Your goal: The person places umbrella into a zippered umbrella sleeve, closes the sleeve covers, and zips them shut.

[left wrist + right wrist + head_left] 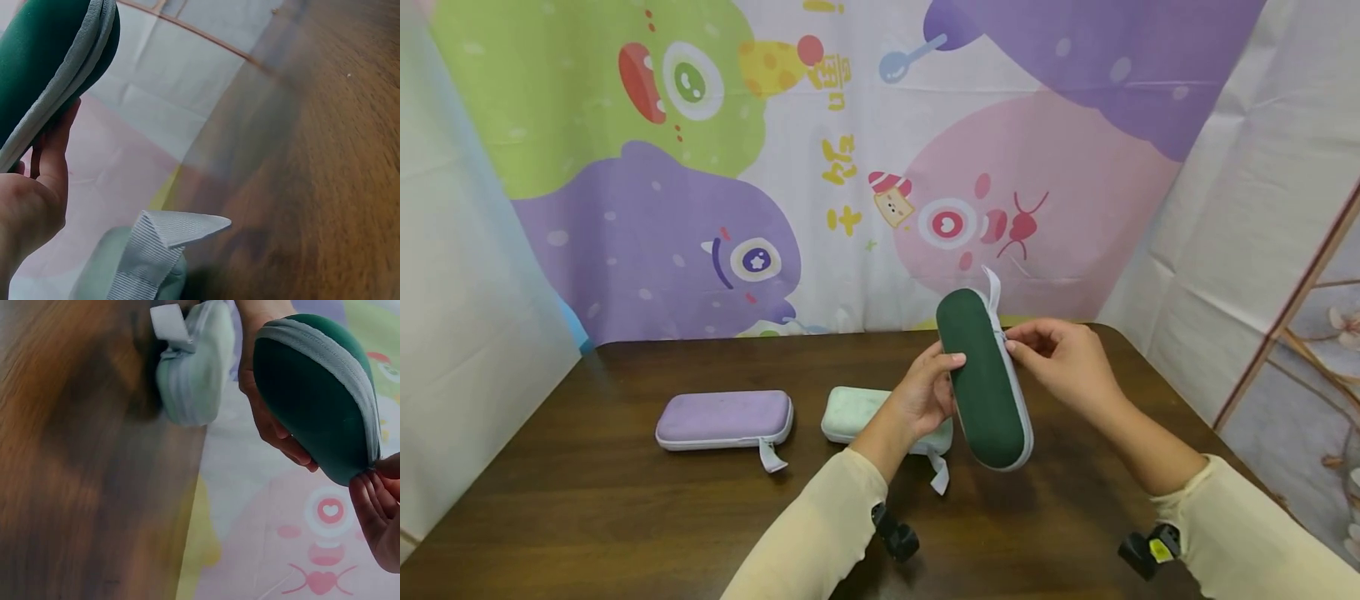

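Note:
A dark green zip case (979, 392) is held up over the table, tilted, its grey-white zipper edge (56, 94) facing right. My left hand (927, 390) grips it from the left, thumb on the front face and the other fingers behind. At the zipper on the right side, my right hand (1069, 360) pinches with thumb and fingers; the right wrist view shows these fingertips (369, 487) right at the zipper. A white ribbon pull (993, 287) sticks up above the pinch. The zipper looks closed along the visible edge.
On the brown table (587, 508) lie a purple zip case (722, 419) at left and a mint green zip case (852, 410), partly hidden behind my left arm. Both have white ribbon pulls. A cartoon-printed curtain (850, 275) hangs behind the table.

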Motion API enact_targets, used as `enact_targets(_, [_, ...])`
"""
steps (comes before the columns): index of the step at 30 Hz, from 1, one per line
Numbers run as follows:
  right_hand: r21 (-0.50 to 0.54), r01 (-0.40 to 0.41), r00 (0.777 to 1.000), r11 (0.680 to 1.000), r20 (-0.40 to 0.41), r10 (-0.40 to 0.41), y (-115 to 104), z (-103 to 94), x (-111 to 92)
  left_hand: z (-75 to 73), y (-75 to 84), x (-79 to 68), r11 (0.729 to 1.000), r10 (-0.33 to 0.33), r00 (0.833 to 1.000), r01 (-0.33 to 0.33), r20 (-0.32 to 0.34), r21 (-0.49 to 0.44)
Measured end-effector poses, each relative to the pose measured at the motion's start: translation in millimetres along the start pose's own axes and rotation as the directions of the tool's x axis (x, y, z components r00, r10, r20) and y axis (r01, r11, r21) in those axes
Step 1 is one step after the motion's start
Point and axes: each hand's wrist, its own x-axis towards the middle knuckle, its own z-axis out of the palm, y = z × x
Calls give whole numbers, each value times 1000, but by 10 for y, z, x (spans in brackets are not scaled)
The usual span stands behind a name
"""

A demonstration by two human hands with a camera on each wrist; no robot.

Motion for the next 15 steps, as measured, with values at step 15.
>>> enact_targets(15, [-293,493,857,819,3,-515,72,69,-13,-43,-66,28,998,43,998,-41,-46,44])
